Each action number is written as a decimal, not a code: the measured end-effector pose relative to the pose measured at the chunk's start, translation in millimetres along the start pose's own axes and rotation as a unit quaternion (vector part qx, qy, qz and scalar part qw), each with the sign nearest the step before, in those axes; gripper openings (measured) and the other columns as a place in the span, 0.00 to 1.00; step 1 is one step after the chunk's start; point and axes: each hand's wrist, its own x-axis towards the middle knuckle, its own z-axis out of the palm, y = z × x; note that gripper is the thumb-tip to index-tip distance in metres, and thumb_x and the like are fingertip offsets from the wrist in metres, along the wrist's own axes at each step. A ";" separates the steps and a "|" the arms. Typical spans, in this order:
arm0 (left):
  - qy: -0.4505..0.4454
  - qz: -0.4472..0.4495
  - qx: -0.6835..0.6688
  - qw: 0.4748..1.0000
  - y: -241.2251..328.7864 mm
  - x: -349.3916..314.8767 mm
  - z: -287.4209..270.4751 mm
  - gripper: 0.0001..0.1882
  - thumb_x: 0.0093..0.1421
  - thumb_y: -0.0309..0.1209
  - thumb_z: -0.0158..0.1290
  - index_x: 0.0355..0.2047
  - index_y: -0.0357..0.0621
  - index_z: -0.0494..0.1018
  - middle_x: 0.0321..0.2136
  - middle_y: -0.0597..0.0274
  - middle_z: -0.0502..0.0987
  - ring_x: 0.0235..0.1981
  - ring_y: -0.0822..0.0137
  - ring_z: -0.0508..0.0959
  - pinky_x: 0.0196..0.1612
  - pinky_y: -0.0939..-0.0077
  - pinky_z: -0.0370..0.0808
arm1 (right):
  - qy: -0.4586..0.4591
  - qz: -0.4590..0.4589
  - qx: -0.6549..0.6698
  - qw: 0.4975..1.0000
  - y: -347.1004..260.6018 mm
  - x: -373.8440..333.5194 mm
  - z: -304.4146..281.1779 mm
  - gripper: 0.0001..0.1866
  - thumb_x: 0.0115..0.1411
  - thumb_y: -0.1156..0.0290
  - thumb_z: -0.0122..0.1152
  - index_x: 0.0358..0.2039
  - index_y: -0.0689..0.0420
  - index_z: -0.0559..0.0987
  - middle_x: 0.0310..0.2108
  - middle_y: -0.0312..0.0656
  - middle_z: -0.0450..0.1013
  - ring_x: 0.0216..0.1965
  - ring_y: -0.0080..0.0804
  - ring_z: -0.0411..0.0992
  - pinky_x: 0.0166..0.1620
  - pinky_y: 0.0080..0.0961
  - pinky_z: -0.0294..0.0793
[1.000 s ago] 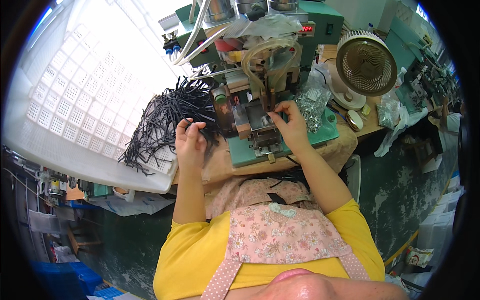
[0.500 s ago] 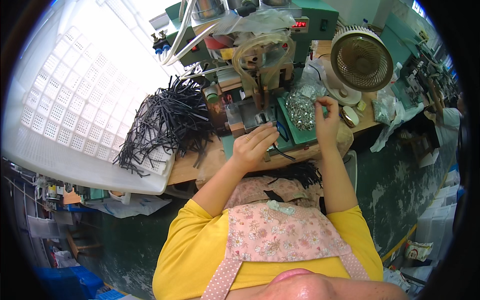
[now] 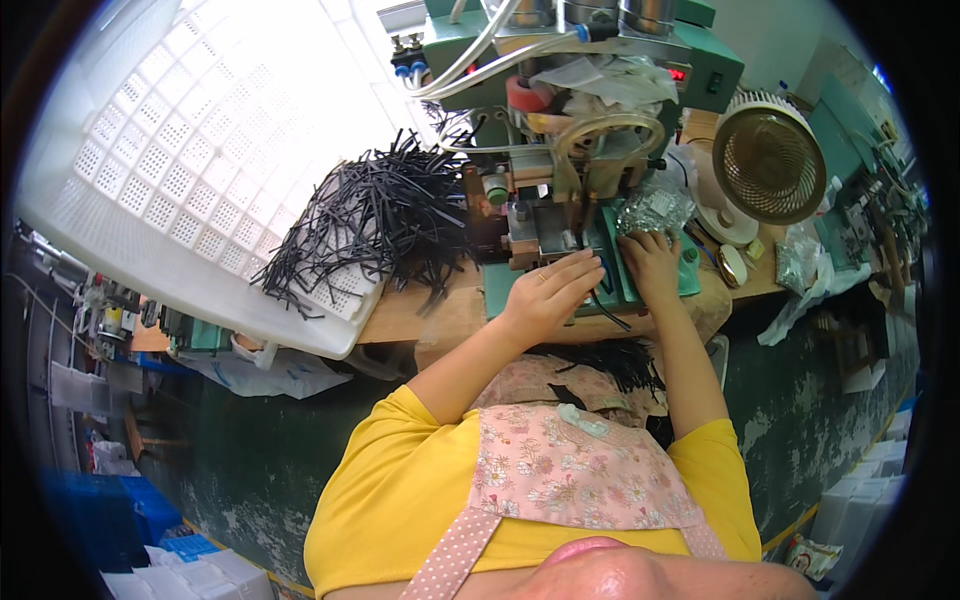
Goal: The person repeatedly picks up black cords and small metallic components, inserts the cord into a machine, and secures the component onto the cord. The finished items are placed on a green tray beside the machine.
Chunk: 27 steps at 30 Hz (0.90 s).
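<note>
Black strip could skew if our left hand slips; right hand apart, at metal pieces; grips unclear.

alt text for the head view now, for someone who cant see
A person's left hand is at the front of a green machine, beside a dark strip; the right hand is at a bag of small shiny parts. A heap of black strips lies left, a fan right.

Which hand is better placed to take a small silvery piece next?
Probably the right hand: it's at the clear plastic bag of silvery pieces; the left hand is by the green-and-silver machine.
</note>
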 end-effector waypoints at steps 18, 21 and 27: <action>-0.209 -0.066 0.446 0.868 -183.1 -45.7 -119.2 0.06 0.56 0.30 0.50 0.35 0.50 0.75 0.35 0.69 0.77 0.44 0.69 0.74 0.56 0.66 0.62 | 0.025 0.087 0.019 0.996 1.7 -12.5 4.2 0.11 0.53 0.71 0.64 0.38 0.50 0.77 0.34 0.35 0.73 0.41 0.38 0.69 0.48 0.38 0.59; -0.097 -0.094 0.377 0.916 -178.6 -40.5 -127.1 0.05 0.55 0.28 0.54 0.34 0.48 0.74 0.32 0.68 0.77 0.39 0.66 0.75 0.48 0.68 0.68 | 0.018 0.123 0.048 0.991 4.1 -15.3 7.2 0.09 0.53 0.71 0.64 0.36 0.50 0.78 0.34 0.35 0.74 0.42 0.38 0.70 0.47 0.38 0.59; 0.069 -0.324 0.172 0.928 -146.4 -37.1 -125.8 0.05 0.61 0.29 0.54 0.36 0.43 0.72 0.30 0.61 0.79 0.25 0.68 0.77 0.28 0.75 0.72 | 0.066 0.124 0.095 0.985 9.9 -20.3 10.2 0.06 0.55 0.73 0.62 0.34 0.52 0.78 0.34 0.37 0.75 0.39 0.38 0.71 0.46 0.36 0.60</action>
